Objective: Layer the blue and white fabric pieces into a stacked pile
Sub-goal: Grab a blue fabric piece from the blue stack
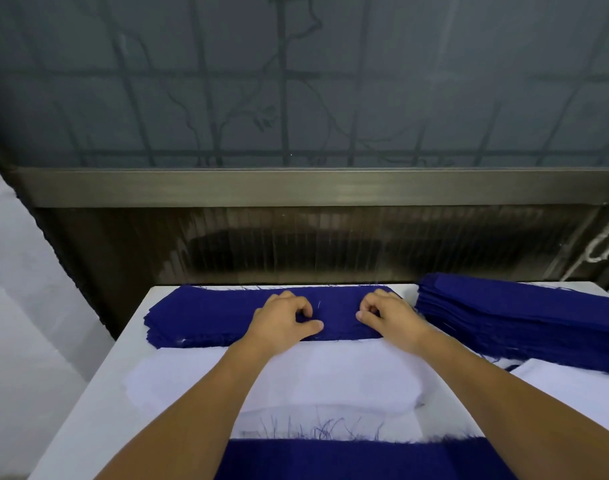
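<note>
both hands (285, 315) (387, 311) curled, fingertips pinching far blue stack (199, 315)

Three lots of blue fabric: far stack (206, 317), right stack (524, 320), near piece (348, 459); two white stacks (296, 375) (580, 382).
</note>
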A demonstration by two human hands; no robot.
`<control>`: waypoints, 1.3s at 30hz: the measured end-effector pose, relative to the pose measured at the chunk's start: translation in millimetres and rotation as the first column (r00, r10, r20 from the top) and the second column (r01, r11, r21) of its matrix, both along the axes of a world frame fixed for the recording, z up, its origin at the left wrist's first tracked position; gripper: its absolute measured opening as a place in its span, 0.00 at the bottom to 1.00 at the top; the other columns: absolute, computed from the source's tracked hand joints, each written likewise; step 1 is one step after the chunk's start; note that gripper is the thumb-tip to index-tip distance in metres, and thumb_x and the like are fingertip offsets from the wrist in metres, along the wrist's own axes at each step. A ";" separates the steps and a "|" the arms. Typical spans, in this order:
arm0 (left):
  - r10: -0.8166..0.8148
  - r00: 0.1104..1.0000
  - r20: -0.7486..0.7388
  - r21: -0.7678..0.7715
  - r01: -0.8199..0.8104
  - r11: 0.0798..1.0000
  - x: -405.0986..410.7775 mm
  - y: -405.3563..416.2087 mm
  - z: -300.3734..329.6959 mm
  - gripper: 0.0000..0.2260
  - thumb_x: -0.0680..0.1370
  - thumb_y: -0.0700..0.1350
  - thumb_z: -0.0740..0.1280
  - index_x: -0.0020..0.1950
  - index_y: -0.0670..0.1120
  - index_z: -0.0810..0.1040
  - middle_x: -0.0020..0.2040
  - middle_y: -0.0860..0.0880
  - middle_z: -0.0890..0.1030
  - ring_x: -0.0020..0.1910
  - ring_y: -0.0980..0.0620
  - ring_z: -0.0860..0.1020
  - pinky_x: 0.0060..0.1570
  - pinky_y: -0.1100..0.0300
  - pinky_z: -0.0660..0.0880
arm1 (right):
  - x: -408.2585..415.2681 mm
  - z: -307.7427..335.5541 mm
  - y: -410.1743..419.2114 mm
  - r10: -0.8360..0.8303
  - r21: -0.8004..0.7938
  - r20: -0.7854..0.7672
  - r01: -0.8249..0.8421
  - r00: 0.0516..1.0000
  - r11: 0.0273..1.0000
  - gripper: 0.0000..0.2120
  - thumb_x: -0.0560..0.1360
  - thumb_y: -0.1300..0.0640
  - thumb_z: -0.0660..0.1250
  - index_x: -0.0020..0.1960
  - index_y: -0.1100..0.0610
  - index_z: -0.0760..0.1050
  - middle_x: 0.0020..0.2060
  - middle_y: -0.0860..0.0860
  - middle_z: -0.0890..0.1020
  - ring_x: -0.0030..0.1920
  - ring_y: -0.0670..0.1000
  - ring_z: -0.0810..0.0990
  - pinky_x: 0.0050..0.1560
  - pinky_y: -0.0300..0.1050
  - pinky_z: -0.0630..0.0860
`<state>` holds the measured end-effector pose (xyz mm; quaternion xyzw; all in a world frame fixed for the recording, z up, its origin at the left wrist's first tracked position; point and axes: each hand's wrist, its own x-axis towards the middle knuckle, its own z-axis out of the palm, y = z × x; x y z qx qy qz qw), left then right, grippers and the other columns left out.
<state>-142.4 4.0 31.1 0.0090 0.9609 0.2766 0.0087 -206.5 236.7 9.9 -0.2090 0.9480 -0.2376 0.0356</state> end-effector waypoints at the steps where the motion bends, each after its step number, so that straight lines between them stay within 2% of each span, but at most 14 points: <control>1: -0.003 1.000 0.008 -0.012 0.003 1.000 -0.8 0.6 0.6 0.11 0.74 0.59 0.70 0.52 0.56 0.77 0.54 0.57 0.73 0.55 0.55 0.71 0.58 0.54 0.73 | -2.7 1.0 -0.5 -0.002 -0.025 0.039 0.003 0.999 1.000 0.06 0.79 0.48 0.64 0.43 0.45 0.73 0.44 0.43 0.74 0.47 0.45 0.74 0.48 0.38 0.70; 4: -0.011 1.000 0.014 -0.028 0.012 1.000 -2.7 1.0 0.6 0.10 0.74 0.59 0.69 0.51 0.57 0.76 0.54 0.56 0.73 0.55 0.55 0.71 0.59 0.52 0.73 | -9.6 5.0 -1.0 -0.001 -0.085 0.160 0.015 0.987 0.996 0.08 0.80 0.49 0.63 0.44 0.49 0.76 0.44 0.44 0.76 0.46 0.46 0.76 0.47 0.37 0.72; 8: -0.033 0.999 0.013 -0.031 0.034 0.999 -6.9 1.2 0.1 0.05 0.77 0.56 0.66 0.50 0.57 0.76 0.54 0.55 0.73 0.56 0.54 0.71 0.59 0.50 0.73 | -14.0 8.3 2.4 -0.004 -0.124 0.229 0.033 0.973 0.992 0.13 0.80 0.49 0.63 0.39 0.52 0.76 0.39 0.47 0.77 0.41 0.46 0.75 0.41 0.36 0.70; 11: -0.044 0.999 0.012 -0.047 0.045 0.998 -9.9 1.3 -1.4 0.05 0.80 0.53 0.64 0.52 0.56 0.78 0.55 0.55 0.73 0.56 0.53 0.71 0.60 0.49 0.73 | -13.2 6.9 1.0 -0.022 -0.116 0.224 0.049 0.974 0.992 0.14 0.79 0.46 0.63 0.39 0.51 0.76 0.39 0.47 0.78 0.42 0.48 0.77 0.42 0.37 0.71; 14: -0.033 0.999 0.020 -0.043 0.034 0.998 -12.6 1.6 -2.0 0.06 0.81 0.51 0.61 0.52 0.54 0.78 0.54 0.54 0.74 0.55 0.53 0.72 0.59 0.49 0.74 | -9.9 8.5 -2.1 -0.036 -0.088 0.199 0.054 0.979 0.995 0.14 0.74 0.37 0.65 0.39 0.47 0.75 0.42 0.45 0.77 0.44 0.47 0.77 0.44 0.40 0.73; 16: -0.025 0.999 0.032 -0.044 0.026 0.999 -14.2 1.3 -1.7 0.08 0.82 0.49 0.60 0.52 0.52 0.79 0.54 0.53 0.75 0.53 0.52 0.74 0.58 0.49 0.75 | -7.5 10.0 -2.0 -0.013 -0.053 0.173 0.022 0.985 0.998 0.15 0.72 0.34 0.66 0.40 0.45 0.74 0.44 0.44 0.76 0.45 0.46 0.77 0.46 0.40 0.74; 20: -0.017 0.999 0.044 -0.046 0.019 0.999 -16.0 1.5 0.1 0.08 0.82 0.45 0.61 0.50 0.48 0.79 0.51 0.50 0.77 0.49 0.50 0.76 0.56 0.49 0.77 | -3.5 11.3 -2.7 0.012 -0.016 0.142 -0.009 0.990 1.000 0.09 0.81 0.44 0.58 0.47 0.46 0.73 0.47 0.45 0.75 0.49 0.46 0.75 0.52 0.42 0.73; 22: -0.012 0.999 0.053 -0.050 0.015 0.999 -16.4 0.8 0.1 0.06 0.81 0.43 0.63 0.53 0.48 0.79 0.53 0.50 0.77 0.51 0.51 0.76 0.58 0.50 0.76 | -2.8 12.4 -4.5 0.002 -0.004 0.129 -0.002 0.992 1.000 0.10 0.83 0.49 0.55 0.49 0.49 0.74 0.48 0.47 0.75 0.50 0.47 0.75 0.52 0.40 0.71; 24: -0.011 0.999 0.053 -0.054 0.013 0.998 -16.3 -0.6 -1.2 0.07 0.79 0.41 0.65 0.55 0.48 0.79 0.55 0.50 0.77 0.53 0.52 0.76 0.58 0.53 0.76 | -2.4 13.0 -6.6 -0.011 0.027 0.108 0.008 0.994 1.000 0.09 0.83 0.51 0.56 0.52 0.50 0.74 0.49 0.47 0.75 0.50 0.47 0.75 0.50 0.38 0.70; 26: -0.001 0.999 0.037 -0.054 0.003 0.999 -17.0 -2.2 -2.6 0.10 0.78 0.40 0.66 0.58 0.48 0.79 0.56 0.51 0.77 0.53 0.52 0.76 0.57 0.57 0.76 | -2.0 11.8 -7.7 -0.020 0.062 0.084 0.015 0.996 0.998 0.06 0.81 0.52 0.61 0.56 0.50 0.74 0.51 0.45 0.74 0.50 0.46 0.75 0.49 0.37 0.71; 28: 0.003 1.000 0.008 -0.072 -0.002 0.997 -16.9 -3.4 -2.8 0.09 0.79 0.41 0.66 0.59 0.48 0.79 0.56 0.51 0.77 0.53 0.52 0.76 0.55 0.61 0.75 | -1.1 10.9 -7.4 -0.037 0.068 0.082 0.031 0.996 0.997 0.09 0.79 0.53 0.64 0.58 0.50 0.74 0.52 0.45 0.74 0.50 0.46 0.75 0.48 0.37 0.72; 32: 0.030 0.999 -0.022 -0.101 -0.032 0.994 -12.1 -20.6 -2.8 0.07 0.79 0.40 0.65 0.54 0.48 0.80 0.52 0.50 0.79 0.49 0.53 0.77 0.52 0.61 0.76 | -2.0 9.1 -4.4 -0.035 0.047 0.075 0.032 0.997 0.998 0.04 0.80 0.55 0.61 0.54 0.49 0.73 0.50 0.45 0.76 0.48 0.45 0.76 0.46 0.35 0.70; 36: 0.146 0.989 -0.020 -0.158 -0.148 0.976 -0.2 -71.0 -1.2 0.05 0.79 0.41 0.65 0.51 0.49 0.80 0.49 0.51 0.80 0.47 0.52 0.77 0.52 0.55 0.78 | -1.8 5.4 -1.2 -0.069 0.009 0.102 0.068 0.992 0.998 0.08 0.82 0.56 0.59 0.59 0.51 0.74 0.53 0.46 0.76 0.51 0.45 0.76 0.49 0.34 0.71; 39: 0.252 0.966 -0.047 -0.203 -0.257 0.945 13.5 -111.6 -2.9 0.04 0.79 0.43 0.65 0.48 0.53 0.76 0.49 0.51 0.80 0.44 0.54 0.77 0.49 0.59 0.77 | 0.2 3.6 -1.3 -0.090 0.005 0.118 0.090 0.989 0.996 0.11 0.82 0.56 0.58 0.63 0.51 0.73 0.58 0.47 0.76 0.55 0.46 0.76 0.53 0.35 0.73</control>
